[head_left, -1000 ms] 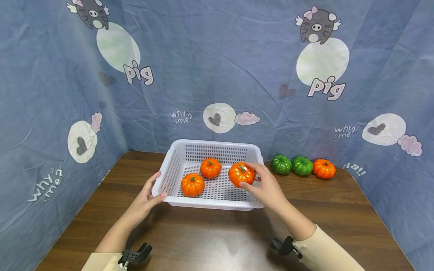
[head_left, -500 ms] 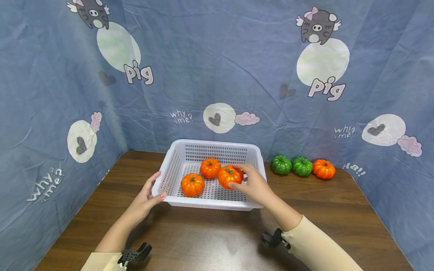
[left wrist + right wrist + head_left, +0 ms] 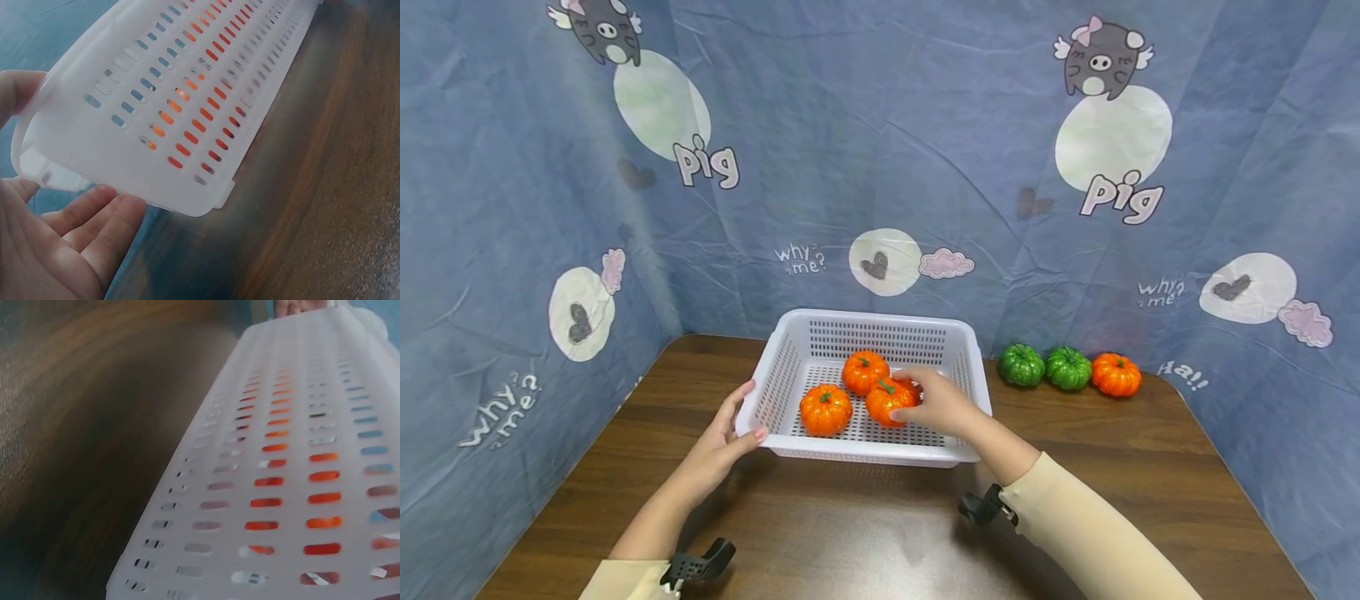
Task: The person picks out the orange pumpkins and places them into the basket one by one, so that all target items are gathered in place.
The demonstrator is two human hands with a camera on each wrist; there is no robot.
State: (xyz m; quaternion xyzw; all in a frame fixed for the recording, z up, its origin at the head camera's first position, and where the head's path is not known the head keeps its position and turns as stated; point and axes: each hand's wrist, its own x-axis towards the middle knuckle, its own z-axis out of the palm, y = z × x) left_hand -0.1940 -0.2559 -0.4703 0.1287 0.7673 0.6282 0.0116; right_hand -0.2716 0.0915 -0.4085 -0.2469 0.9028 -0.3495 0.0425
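Note:
A white perforated plastic basket [image 3: 865, 451] stands on the table with three orange pumpkins inside. My left hand [image 3: 722, 446] grips its left front corner, thumb over the rim. In the left wrist view, the fingers of my left hand [image 3: 75, 244] lie against the end of the basket [image 3: 81, 144]. My right hand [image 3: 942, 408] reaches in from the right and holds a shiny orange pumpkin [image 3: 883, 406] by its right side. Beside it are a pumpkin [image 3: 825, 411] at front left and another pumpkin [image 3: 864, 372] just behind. The basket wall [image 3: 206, 481] hides my right hand in the right wrist view.
Two green pumpkins [image 3: 1022, 365] [image 3: 1069, 367] and one orange pumpkin [image 3: 1116, 374] line the table's back edge, right of the basket. A blue printed cloth [image 3: 880, 167] hangs behind the brown wooden table [image 3: 865, 533].
My right hand has carried its pumpkin leftward and slightly lower within the basket, toward the other two. My left hand and the basket have stayed put.

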